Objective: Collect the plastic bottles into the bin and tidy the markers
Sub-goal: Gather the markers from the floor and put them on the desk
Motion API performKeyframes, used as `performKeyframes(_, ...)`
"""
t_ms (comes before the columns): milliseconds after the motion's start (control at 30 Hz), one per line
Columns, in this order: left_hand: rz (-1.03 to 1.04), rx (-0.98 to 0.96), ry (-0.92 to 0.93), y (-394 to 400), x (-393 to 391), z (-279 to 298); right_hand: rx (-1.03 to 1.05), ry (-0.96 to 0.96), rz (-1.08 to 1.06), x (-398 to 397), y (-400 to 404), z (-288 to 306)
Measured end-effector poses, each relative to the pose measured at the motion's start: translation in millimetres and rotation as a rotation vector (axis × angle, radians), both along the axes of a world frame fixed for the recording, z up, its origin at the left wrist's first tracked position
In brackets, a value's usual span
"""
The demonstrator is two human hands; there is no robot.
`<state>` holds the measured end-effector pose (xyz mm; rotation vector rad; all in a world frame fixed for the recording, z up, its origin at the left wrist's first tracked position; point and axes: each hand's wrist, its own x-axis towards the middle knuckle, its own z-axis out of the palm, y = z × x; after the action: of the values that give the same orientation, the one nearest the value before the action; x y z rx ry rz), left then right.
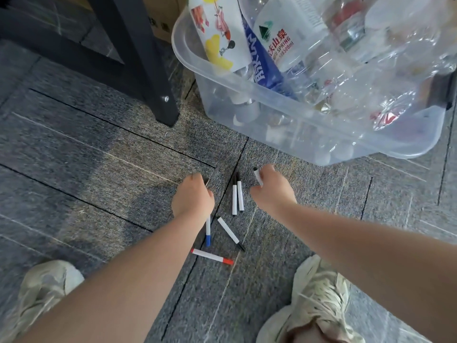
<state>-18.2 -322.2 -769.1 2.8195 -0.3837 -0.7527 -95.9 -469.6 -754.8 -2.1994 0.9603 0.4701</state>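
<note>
White-barrelled markers lie scattered on the grey carpet [99,149] in the lower middle of the frame, between the two reaching hands. The right hand [270,188] has its fingers curled round one black-capped marker [258,177], whose tip sticks out above the knuckles. The left hand [191,196] is curled too, and a blue-capped marker [208,231] runs out from beneath it toward the bottom of the frame; it seems to be held, though the fingers are hidden, so I cannot tell for certain.

The pair of black markers [237,196] lies side by side in the gap between the hands, long axes running nearly straight up and down the frame. The pair sits just beside the right hand's thumb side and about as near to the left, so either could take it, gripping across the barrels.

Lower down, another black marker [230,232] slants diagonally, and a red-capped marker [211,256] lies almost crosswise; both are nearer the left forearm.

The clear bin [309,125] stands at upper right, with the plastic bottles [277,40] already heaped inside it.
</note>
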Motion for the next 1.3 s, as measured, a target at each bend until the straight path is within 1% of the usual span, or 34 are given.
performKeyframes(100, 0.085, -0.084, -0.006, 7.1, 1.7, 4.6, 0.084, -0.012, -0.029, 5.4, 10.3, -4.0)
performKeyframes(200, 0.141, -0.183, 0.014, 22.3, 3.0, 10.4, 0.131, 0.065, 0.02, 10.5, 18.6, -4.3)
performKeyframes(333, 0.15, -0.196, 0.062, 33.4, 3.5, 18.1, 0.098, 0.154, 0.039, 15.5, 22.9, -3.6)
performKeyframes(467, 0.206, -0.214, 0.158, 29.6, -7.0, 18.9, 0.027, 0.205, 0.033, 16.6, 24.0, -2.0)
performKeyframes(600, 0.245, -0.162, 0.187, 20.4, -25.4, 11.4, -0.047, 0.176, 0.02, 12.0, 25.0, -2.7)
performKeyframes(733, 0.223, -0.071, 0.215, 18.4, -36.2, 1.4, -0.148, 0.104, 0.037, 9.8, 24.5, 0.4)
performKeyframes(833, 0.204, -0.027, 0.247, 19.6, -38.1, -3.3, -0.122, 0.066, 0.035, 10.6, 25.4, 2.3)
performKeyframes(967, 0.213, -0.026, 0.208, 19.0, -36.8, 0.3, -0.068, 0.064, 0.057, 13.0, 30.3, 1.9)
performKeyframes(1100, 0.239, -0.046, 0.129, 26.5, -33.9, 10.1, -0.001, 0.154, 0.123, 14.8, 37.6, -1.9)
performKeyframes(1200, 0.262, -0.064, 0.091, 36.5, -31.4, 18.9, 0.048, 0.207, 0.088, 21.5, 38.2, -5.8)
performKeyframes(1300, 0.258, -0.023, 0.041, 47.6, -35.1, 27.3, 0.053, 0.215, 0.08, 26.4, 39.4, -2.1)
